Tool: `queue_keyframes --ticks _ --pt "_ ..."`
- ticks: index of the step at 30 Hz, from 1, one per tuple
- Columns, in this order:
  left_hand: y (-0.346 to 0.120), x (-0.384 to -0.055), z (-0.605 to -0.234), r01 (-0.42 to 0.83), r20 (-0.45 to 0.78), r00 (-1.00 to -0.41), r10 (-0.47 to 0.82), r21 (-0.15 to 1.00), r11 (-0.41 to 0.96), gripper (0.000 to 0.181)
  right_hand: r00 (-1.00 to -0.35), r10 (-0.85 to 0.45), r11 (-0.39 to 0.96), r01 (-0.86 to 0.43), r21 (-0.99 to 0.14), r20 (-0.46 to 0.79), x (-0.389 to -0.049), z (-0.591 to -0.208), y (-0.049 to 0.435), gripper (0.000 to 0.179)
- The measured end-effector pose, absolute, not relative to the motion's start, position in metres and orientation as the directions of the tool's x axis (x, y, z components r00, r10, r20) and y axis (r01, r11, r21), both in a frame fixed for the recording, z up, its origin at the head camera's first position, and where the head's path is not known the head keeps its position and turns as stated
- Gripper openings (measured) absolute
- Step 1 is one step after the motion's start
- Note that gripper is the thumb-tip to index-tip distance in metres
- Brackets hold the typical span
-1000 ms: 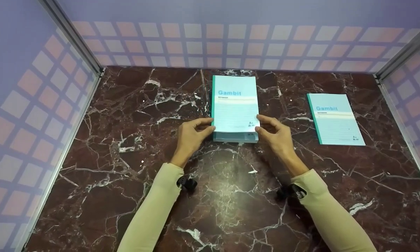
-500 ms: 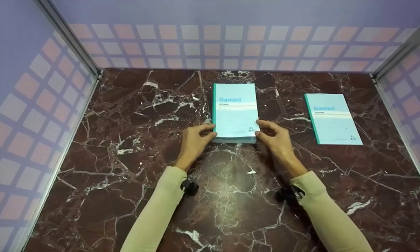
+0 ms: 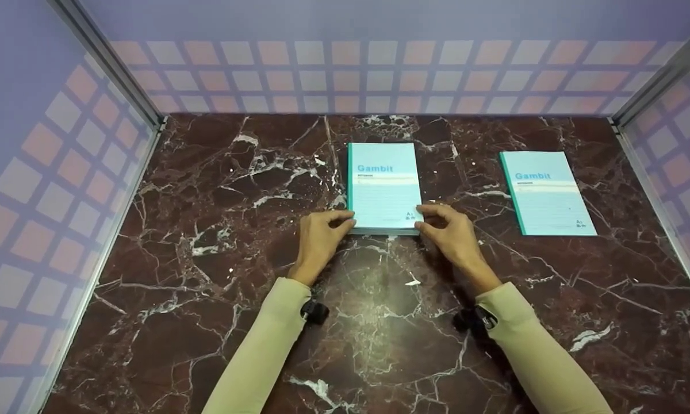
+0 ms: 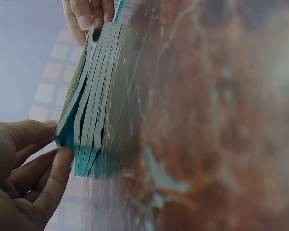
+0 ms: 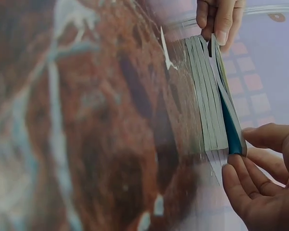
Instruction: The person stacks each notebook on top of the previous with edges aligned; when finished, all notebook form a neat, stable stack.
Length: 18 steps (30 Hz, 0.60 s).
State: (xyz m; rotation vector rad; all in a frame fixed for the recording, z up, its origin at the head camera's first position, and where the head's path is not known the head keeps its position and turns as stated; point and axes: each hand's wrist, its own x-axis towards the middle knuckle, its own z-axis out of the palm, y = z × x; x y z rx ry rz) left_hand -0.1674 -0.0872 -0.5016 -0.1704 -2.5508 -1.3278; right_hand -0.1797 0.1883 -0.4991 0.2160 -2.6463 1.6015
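Note:
A light-blue notebook [image 3: 384, 190] with a green spine lies over a stack of several like notebooks [image 4: 94, 103] in the middle of the table. My left hand [image 3: 322, 240] pinches its near left corner between thumb and fingers. At the near right corner my right hand [image 3: 451, 236] pinches the same notebook. In both wrist views its near edge stands a little raised, with a wedge-shaped gap above the stack [image 5: 207, 101]. The stack's near edges line up closely beneath it in the head view.
Another matching notebook [image 3: 549, 194] lies flat to the right, slightly turned. The dark red marbled table [image 3: 207, 322] is bounded by a tiled back wall [image 3: 379, 75] and side panels [image 3: 63, 144]. A small dark camera sits at each wrist.
Both hands have drawn the top notebook toward the person and lower, so it now covers nearly all of the stack. The notebook at the right stays put.

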Motion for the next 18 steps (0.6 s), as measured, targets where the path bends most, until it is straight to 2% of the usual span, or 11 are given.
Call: queue_keyframes --ticks 9,18 --pt "-0.0870 -0.1647 -0.5059 0.230 0.276 -0.961 0.004 0.790 0.568 0.021 -0.973 -0.131 0.594 -0.231 -0.771 0.191 -0.1773 -0.4982 0.1906 0.032" --pt "-0.0894 -0.1632 -0.5082 0.207 0.241 -0.970 0.010 0.811 0.547 0.031 -0.975 -0.193 0.610 -0.210 -0.764 0.114 -0.1783 -0.5033 0.1937 0.049"
